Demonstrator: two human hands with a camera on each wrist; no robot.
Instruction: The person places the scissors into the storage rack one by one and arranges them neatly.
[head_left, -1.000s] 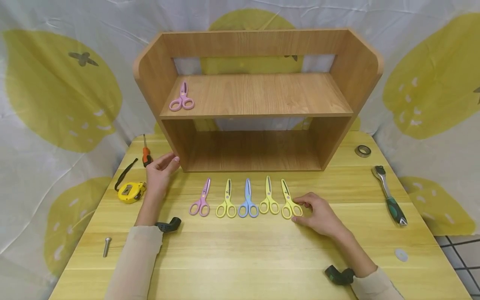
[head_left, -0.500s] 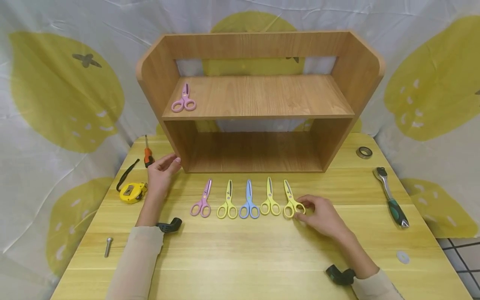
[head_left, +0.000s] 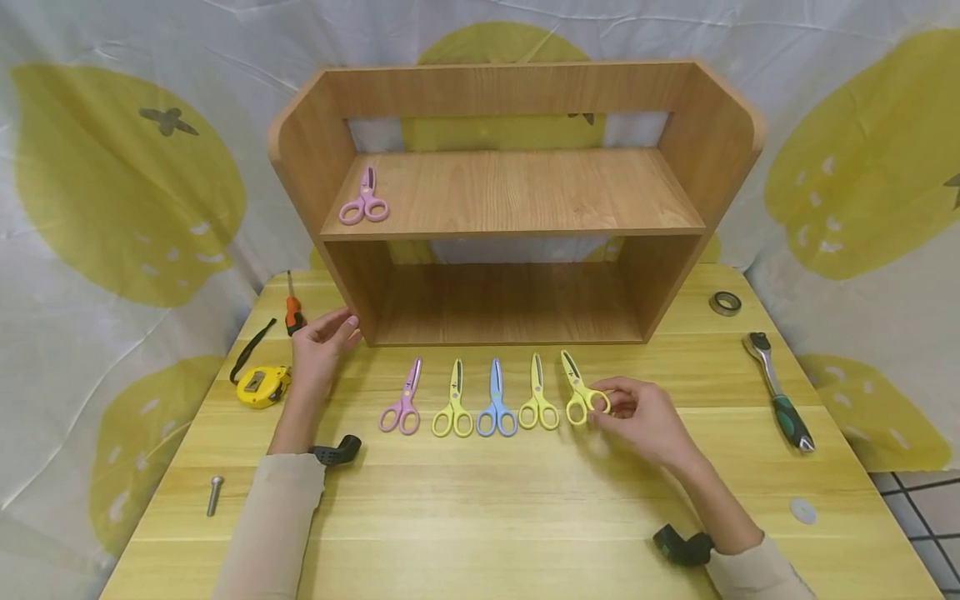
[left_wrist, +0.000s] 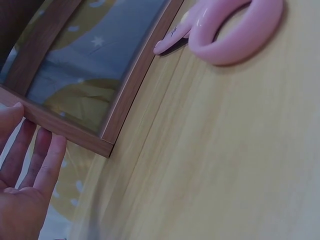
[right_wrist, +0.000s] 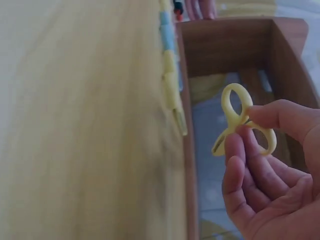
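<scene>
The wooden shelf (head_left: 517, 192) stands on the table (head_left: 525, 517) and has two levels. On the top level lies one pink pair of scissors (head_left: 363, 200), far to the left; the bottom level has nothing showing in it. In front of the shelf four more scissors lie in a row: pink (head_left: 402, 400), yellow (head_left: 453, 402), blue (head_left: 496, 402) and yellow (head_left: 537, 397). The right hand (head_left: 641, 417) pinches a fifth pair, the yellow scissors (head_left: 579, 392), by the handle rings, just right of the row. The right wrist view shows thumb and fingers (right_wrist: 250, 165) curled round the rings, with the scissors lifted off the table (the head view does not make that plain). That view is blurry and the blades are hard to see. The left hand (head_left: 321, 346) is spread, fingers straight, its fingertips (left_wrist: 37, 150) close to the shelf's bottom left corner; I cannot tell if they touch. The left wrist view cuts off most of the pink scissors. A tape measure (head_left: 258, 383), a screwdriver (head_left: 293, 307) and a wrench (head_left: 780, 402) lie to the sides.
</scene>
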